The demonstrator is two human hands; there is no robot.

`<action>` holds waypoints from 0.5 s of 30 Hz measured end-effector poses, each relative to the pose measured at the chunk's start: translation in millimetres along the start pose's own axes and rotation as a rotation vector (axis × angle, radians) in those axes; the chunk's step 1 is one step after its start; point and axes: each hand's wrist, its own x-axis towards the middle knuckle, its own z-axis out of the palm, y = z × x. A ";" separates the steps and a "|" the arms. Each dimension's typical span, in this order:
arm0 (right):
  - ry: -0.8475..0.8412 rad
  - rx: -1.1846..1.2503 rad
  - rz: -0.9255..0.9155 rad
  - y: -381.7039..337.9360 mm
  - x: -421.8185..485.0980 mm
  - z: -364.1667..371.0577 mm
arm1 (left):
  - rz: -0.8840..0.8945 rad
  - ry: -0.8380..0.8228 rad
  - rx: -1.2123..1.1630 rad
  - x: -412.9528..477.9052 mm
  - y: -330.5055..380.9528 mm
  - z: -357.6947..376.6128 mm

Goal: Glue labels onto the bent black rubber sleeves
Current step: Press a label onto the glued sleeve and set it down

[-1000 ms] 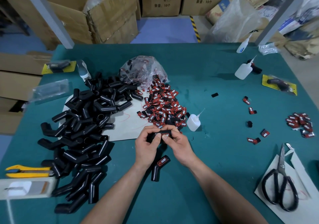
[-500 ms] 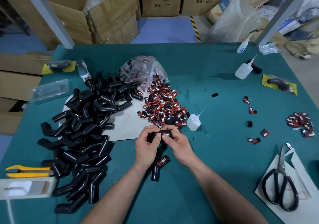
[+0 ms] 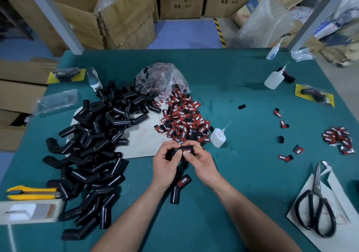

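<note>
Your desk [image 3: 242, 174] is plain teal. The heaped sleeves [image 3: 93, 154] are glossy black. The labels [image 3: 182, 123] beside them are red and black with white lettering. You also have a translucent white glue bottle [image 3: 217, 138], black-handled scissors [image 3: 314, 213] on off-white card [image 3: 340, 238], and a yellow knife [image 3: 31, 192].

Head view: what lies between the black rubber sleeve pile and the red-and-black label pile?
Head view: a pale cardboard sheet with red pen marks separates the black rubber sleeve pile from the red-and-black label pile.
</note>
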 end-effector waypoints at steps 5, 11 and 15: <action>0.003 -0.006 0.013 -0.9 0.2 -0.3 | -0.005 -0.002 -0.003 0.3 -0.9 0.0; -0.019 -0.007 0.019 -2.8 -1.2 0.5 | -0.037 0.014 -0.138 0.3 0.5 -3.4; -0.017 -0.023 0.012 -2.8 -1.3 0.0 | -0.007 0.001 -0.042 0.8 0.4 -1.6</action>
